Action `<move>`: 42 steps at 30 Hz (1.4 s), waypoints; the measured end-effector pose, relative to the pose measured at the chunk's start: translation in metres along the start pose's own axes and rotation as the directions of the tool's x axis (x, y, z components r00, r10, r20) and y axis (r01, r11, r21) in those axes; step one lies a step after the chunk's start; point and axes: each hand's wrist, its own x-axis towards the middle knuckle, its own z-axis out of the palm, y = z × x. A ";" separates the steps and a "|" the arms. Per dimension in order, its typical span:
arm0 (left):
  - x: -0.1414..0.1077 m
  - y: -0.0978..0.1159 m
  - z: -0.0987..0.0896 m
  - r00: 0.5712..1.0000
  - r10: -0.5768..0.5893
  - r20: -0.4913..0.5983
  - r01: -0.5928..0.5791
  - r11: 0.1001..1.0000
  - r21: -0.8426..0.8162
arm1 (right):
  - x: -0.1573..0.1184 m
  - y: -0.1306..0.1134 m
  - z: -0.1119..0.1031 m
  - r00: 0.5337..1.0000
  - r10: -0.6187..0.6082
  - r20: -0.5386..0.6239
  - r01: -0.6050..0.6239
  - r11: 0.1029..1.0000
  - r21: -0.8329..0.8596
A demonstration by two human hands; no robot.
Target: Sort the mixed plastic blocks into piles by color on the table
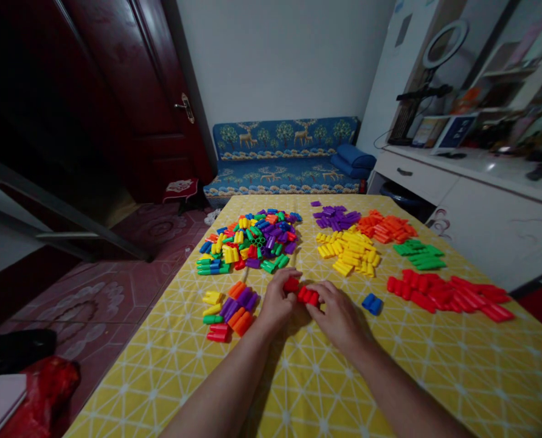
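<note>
My left hand is closed on a red piece near the middle of the yellow table. Just to its right, my right hand pinches more red pieces, close beside the left one. A mixed heap of coloured pieces lies beyond my left hand, and a smaller mixed group is left of it. A blue piece sits right of my right hand. Farther right is a pile of red pieces.
Purple, yellow, orange and green piles lie on the patterned tablecloth. Behind the table stands a blue sofa. A white cabinet is at the right, a metal frame at the left.
</note>
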 end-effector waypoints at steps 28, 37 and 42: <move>-0.007 0.031 -0.002 0.942 -0.183 0.282 0.256 0.933 -0.251 | 0.002 0.008 0.014 0.977 0.174 0.125 -0.204 0.573 0.794; -0.007 0.039 -0.002 0.945 -0.105 0.309 0.179 0.958 -0.224 | 0.001 0.009 0.012 0.988 0.137 0.071 -0.146 0.681 0.717; -0.007 0.037 -0.001 0.955 -0.145 0.258 0.208 0.949 -0.238 | -0.002 0.005 0.010 0.990 0.133 0.046 -0.125 0.675 0.727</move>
